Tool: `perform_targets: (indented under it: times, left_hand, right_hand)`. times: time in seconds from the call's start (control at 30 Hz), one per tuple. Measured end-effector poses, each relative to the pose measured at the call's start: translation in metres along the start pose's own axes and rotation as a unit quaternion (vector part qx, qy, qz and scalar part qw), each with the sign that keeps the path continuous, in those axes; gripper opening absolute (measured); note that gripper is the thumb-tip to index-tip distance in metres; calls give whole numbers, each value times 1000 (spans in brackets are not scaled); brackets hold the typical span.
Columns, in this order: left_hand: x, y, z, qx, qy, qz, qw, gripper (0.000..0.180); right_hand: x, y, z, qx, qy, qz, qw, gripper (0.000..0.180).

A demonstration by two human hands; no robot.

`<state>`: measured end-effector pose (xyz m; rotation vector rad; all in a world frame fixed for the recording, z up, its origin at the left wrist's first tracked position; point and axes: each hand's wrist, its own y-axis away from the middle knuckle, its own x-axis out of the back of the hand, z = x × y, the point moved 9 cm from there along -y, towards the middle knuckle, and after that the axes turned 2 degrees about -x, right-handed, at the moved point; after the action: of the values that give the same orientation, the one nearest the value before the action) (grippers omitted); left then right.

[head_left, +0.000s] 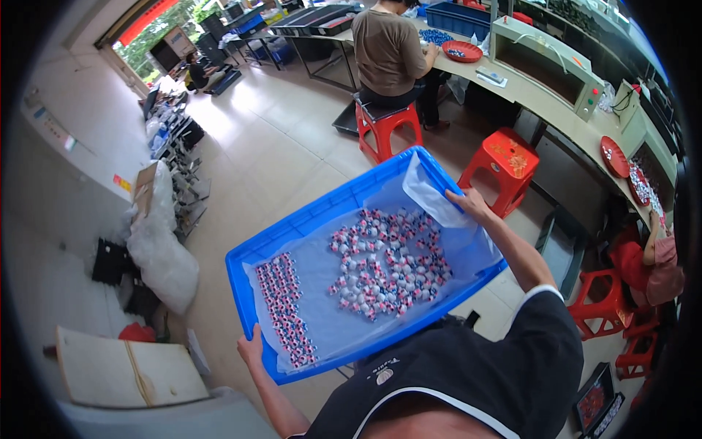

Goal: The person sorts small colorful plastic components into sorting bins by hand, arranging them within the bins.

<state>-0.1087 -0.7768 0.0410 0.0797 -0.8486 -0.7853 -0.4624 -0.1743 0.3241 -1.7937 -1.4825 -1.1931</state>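
Note:
I carry a shallow blue plastic tray [322,208] in front of my chest, lined with a clear plastic sheet [431,197]. Several small red, white and blue parts [387,263] lie loose in its middle, and more of them sit in neat rows [285,307] near its left end. My left hand [251,347] grips the tray's near left corner. At the far right rim, my right hand [468,205] holds the tray together with the edge of the plastic sheet.
A person in a brown shirt [384,47] sits on a red stool [384,124] at a long workbench [541,95] ahead. More red stools [508,164] stand on the right. White bags [164,256] and cardboard [121,369] lie on the left by the wall.

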Motion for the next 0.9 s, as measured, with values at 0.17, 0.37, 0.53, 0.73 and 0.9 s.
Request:
perform_targets:
  times: [0.17,0.37,0.53,0.73,0.9]
  left_hand:
    - [3,-87,35,10,30,-4,999,52]
    - [-18,-178,100,-2,-3,7,1000,51]
    - [-38,-293,186,-88,-9,-24,996,51]
    - [-73,-413,305,-132,-50,-49,989,53]
    - [-124,-517,355,-148,-58,-64,985,57]
  right_hand:
    - [-27,-29,-105,-21,16,-33,999,61]
    - [-49,-93,-120,-14,-40,-16,999,60]
    - [-61,-143,-139,-68,-63,20,996,57]
    - [-83,-243,-159,-78,-122,36,989,55]
    - [-93,-329,-180,-102,-126,48,986,57]
